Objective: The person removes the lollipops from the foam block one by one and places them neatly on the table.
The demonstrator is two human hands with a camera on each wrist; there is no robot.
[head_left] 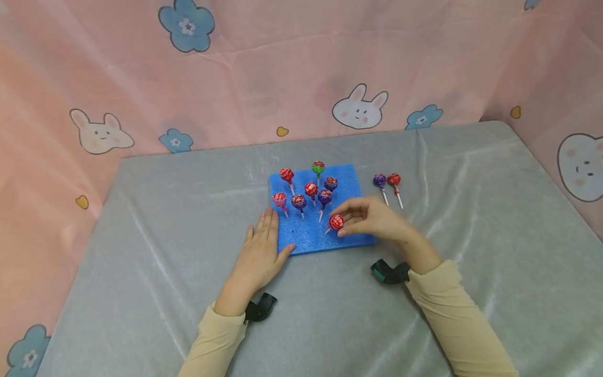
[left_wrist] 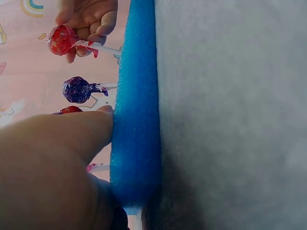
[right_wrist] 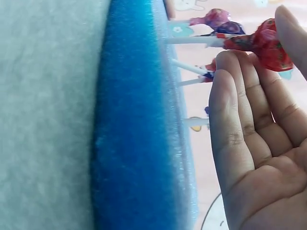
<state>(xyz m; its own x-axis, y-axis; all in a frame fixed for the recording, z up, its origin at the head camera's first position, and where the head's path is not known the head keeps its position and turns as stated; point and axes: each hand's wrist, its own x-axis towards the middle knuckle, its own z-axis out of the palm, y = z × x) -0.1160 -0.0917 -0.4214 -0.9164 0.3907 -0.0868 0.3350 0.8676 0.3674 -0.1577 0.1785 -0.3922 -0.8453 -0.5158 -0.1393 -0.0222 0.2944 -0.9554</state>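
A blue foam board (head_left: 301,240) lies on the table with several wrapped lollipops standing upright or slightly tilted in it. My right hand (head_left: 374,217) pinches the red-wrapped head of a lollipop (head_left: 336,222) near the board's front right; in the right wrist view, its white stick meets the foam's top. Thumb and fingertips are at the candy head. My left hand (head_left: 258,255) lies with straight fingers along the board's left edge, its thumb at the front edge. Closest to the held one is a purple lollipop (head_left: 324,197); a green lollipop (head_left: 318,167) stands at the back.
To the right of the board, a purple lollipop (head_left: 379,181) and a red lollipop (head_left: 394,179) lie side by side on the grey table cloth (head_left: 155,225). A pink printed curtain (head_left: 264,78) hangs behind the table. Each wrist wears a dark camera mount (head_left: 390,272).
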